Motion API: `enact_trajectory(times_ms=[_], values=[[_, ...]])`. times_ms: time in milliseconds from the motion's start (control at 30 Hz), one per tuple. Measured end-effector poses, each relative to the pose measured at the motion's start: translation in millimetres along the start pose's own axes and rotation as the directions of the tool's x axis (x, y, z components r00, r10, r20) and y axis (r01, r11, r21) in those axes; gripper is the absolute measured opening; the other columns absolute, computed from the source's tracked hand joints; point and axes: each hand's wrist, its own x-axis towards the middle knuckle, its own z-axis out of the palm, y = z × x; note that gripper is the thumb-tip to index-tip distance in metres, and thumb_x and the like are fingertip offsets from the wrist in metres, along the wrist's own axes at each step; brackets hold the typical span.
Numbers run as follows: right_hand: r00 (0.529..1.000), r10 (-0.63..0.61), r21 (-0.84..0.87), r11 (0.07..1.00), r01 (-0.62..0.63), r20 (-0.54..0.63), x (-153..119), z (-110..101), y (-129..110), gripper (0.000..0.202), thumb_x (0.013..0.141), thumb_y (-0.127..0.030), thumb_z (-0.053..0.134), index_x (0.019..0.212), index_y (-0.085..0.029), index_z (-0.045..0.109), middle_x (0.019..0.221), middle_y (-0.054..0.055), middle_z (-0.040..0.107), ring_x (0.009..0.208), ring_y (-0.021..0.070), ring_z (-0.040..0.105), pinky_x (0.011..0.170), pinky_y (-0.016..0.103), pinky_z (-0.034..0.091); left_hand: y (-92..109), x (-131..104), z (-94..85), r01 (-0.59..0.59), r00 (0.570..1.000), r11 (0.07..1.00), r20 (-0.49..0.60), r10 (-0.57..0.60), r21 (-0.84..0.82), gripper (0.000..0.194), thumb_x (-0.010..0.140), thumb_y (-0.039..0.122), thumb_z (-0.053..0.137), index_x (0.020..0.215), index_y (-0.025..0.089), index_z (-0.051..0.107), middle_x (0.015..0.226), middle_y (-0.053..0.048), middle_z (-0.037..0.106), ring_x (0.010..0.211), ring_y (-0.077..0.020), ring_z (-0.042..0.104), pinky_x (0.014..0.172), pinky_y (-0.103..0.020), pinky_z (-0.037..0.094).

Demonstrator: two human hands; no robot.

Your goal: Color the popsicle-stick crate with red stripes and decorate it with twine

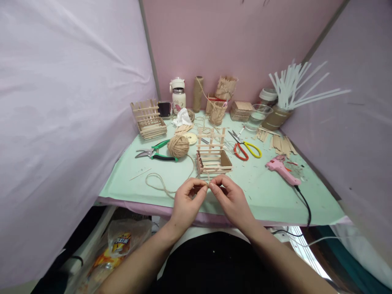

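Note:
My left hand (190, 199) and my right hand (229, 197) meet at the front edge of the table, thumbs and forefingers pinched on a piece of jute twine (159, 188). The twine loops across the cloth to the left and runs back toward a jute ball (178, 146). Just beyond my fingertips stands a small craft-stick basket (215, 166) with a slatted back. Part of the twine rises from my fingers in front of it. My palms hide the rest of the pinched stretch.
Green-handled pruning shears (157, 152) lie left of the ball. Scissors (245, 148) with red and yellow handles and a pink glue gun (283, 169) lie on the right. A second craft-stick basket (151, 127), a water cup (257, 118) and a white bottle (179, 98) stand farther back.

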Motion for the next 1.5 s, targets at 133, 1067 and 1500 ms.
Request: enact_trajectory(times_ms=[133,1067,1500], values=[[0.996,0.081,-0.002,0.997,-0.081,0.021,1.6,-1.8,-1.1,0.019,0.089,-0.036,0.055,0.079,-0.02,0.06,0.076,0.0,0.059,0.073,0.0143,0.053,0.066,0.025,0.043,-1.4,3.0,-1.3,0.094,0.995,0.993,0.036,-0.092,-0.074,0.009,0.081,0.024,0.063,0.078,0.016,0.064,0.077,-0.001,0.06,0.074,-0.0119,0.055,0.067,-0.022,0.042],[0.967,-0.218,-0.223,0.957,0.185,-0.131,-3.5,0.4,1.5,0.009,0.087,-0.017,0.059,0.081,-0.021,0.065,0.076,0.0,0.065,0.063,0.0112,0.053,0.058,0.025,0.045,-17.9,-1.1,6.0,-0.241,0.966,0.964,-0.074,0.249,0.111,0.006,0.085,0.022,0.063,0.085,0.019,0.069,0.085,-0.003,0.062,0.081,-0.0131,0.058,0.072,-0.025,0.046],[0.867,-0.483,-0.278,0.855,0.438,-0.118,-3.4,5.8,14.6,0.01,0.084,-0.013,0.057,0.086,-0.023,0.059,0.081,0.002,0.062,0.073,0.0147,0.055,0.065,0.028,0.046,1.2,3.5,13.4,0.348,0.928,0.78,0.07,-0.367,-0.52,0.022,0.075,0.034,0.07,0.072,0.015,0.059,0.07,0.0,0.056,0.064,-0.0092,0.051,0.061,-0.022,0.043]])
